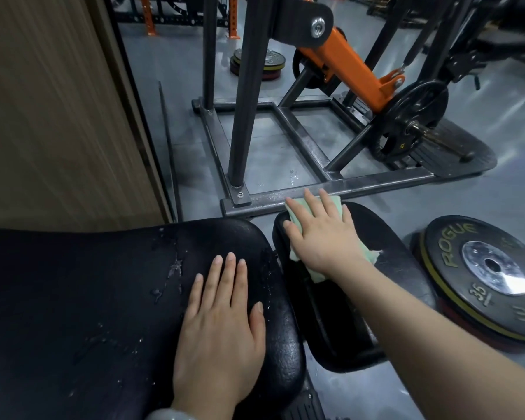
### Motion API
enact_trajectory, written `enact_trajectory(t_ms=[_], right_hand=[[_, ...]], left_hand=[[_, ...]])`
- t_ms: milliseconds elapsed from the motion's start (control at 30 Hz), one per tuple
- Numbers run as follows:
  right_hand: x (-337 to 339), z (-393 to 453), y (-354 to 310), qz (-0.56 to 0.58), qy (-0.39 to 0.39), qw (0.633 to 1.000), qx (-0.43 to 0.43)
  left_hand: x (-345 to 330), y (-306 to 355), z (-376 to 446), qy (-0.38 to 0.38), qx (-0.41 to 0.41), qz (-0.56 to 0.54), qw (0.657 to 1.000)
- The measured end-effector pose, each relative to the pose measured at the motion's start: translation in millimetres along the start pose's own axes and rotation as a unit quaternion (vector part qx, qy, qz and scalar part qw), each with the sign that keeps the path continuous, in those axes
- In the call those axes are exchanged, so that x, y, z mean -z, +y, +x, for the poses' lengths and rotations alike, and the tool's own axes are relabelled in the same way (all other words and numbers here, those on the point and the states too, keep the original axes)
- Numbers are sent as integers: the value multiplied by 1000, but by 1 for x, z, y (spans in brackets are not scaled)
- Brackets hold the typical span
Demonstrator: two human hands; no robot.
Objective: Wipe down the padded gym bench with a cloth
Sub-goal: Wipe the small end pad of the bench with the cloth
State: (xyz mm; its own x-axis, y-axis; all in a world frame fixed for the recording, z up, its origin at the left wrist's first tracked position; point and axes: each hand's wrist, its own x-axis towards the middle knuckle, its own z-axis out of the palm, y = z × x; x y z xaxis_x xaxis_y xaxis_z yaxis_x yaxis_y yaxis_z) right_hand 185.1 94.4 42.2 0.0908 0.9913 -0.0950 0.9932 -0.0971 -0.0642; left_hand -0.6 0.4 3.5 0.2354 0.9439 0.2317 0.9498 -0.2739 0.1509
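The black padded bench has two pads: a large, worn back pad (88, 298) with flaking patches on the left, and a smaller seat pad (385, 244) to its right. My left hand (222, 325) lies flat, palm down, on the right end of the large pad, fingers together and holding nothing. My right hand (322, 234) presses flat on a pale green cloth (335, 204) at the far end of the seat pad. The cloth shows past my fingertips and beside my wrist; the rest is hidden under my palm.
A black Rogue 35 weight plate (491, 277) lies on the floor to the right of the seat. A steel machine frame (315, 192) runs just beyond the seat pad, with an orange lever arm (352, 65) and loaded plate behind. A wooden wall panel (52, 101) stands at left.
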Motion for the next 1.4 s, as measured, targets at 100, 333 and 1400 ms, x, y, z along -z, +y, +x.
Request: enact_trajectory(t_ms=[100,333,1400], right_hand=[[0,-1,-2,7,5,1000,-3],[-7,-76,17,6,36,999,27],[-15,-104,41,-4,81,996,-23]], left_hand=[[1,0,0,3,-2,2,1000],[1,1,0,2,-1,-8,1000],[0,2,0,7,4,-15,1000]])
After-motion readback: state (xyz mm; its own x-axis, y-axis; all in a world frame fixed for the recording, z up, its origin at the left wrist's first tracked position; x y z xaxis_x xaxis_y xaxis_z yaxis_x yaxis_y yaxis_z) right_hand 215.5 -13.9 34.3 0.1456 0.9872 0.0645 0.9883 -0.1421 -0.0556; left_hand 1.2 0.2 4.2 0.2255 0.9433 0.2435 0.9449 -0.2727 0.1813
